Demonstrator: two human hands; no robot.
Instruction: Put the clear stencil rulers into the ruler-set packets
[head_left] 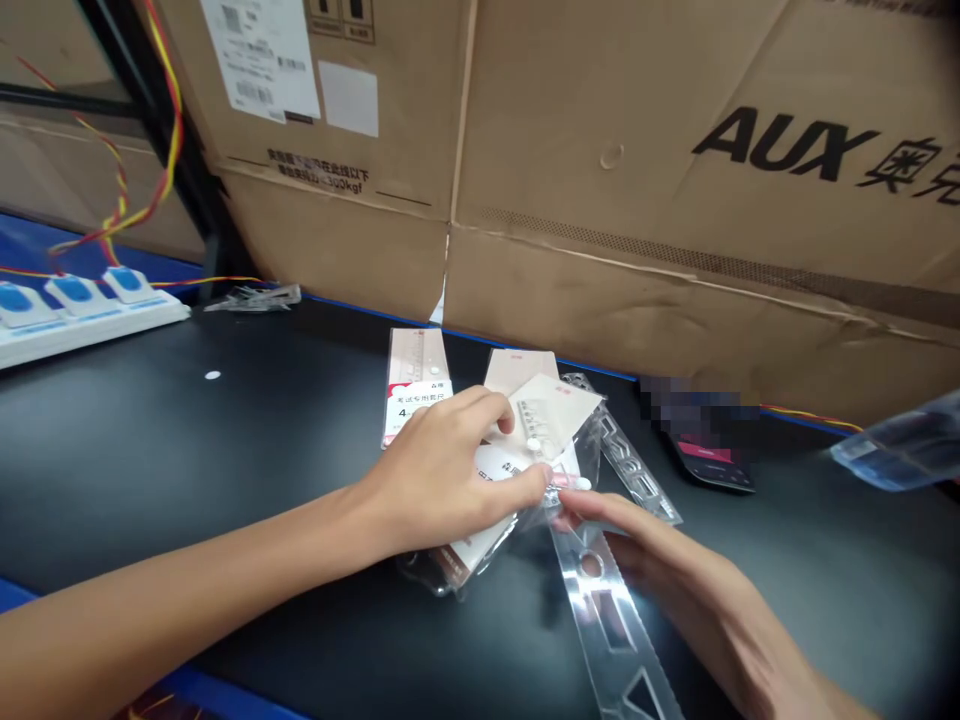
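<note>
- Our hands are together over the counter (150, 450), close around one plastic-wrapped packet.
- Our left hand (442, 470) is curled over the packet (517, 470), its thumb and fingers pressing on it from both sides, so it has hold of it.
- Our right hand (660, 560) is loosely spread, with its fingertips (574, 505) at the packet's near edge; we cannot tell whether they grip it or only touch it.
- A clear ruler (607, 620) lies under our right hand, running toward us, with cut-out shapes along it.
- Just past our hands, a second clear ruler (626, 460) lies slanted beyond the packet.
- A card-backed pack (416, 400) with printed red and black text lies just beyond our left hand, apart from the packet.
- Further right of our hands is a phone (712, 468), partly blurred out, and a clear plastic bag (900, 445) sits at the right edge.
- Well to the left of our hands are a white power strip (82, 315), red and yellow wires (142, 190) and a scrap of clear plastic (255, 298).
- Large cardboard boxes (600, 170) stand along the counter's far edge, one printed with "AUX".
</note>
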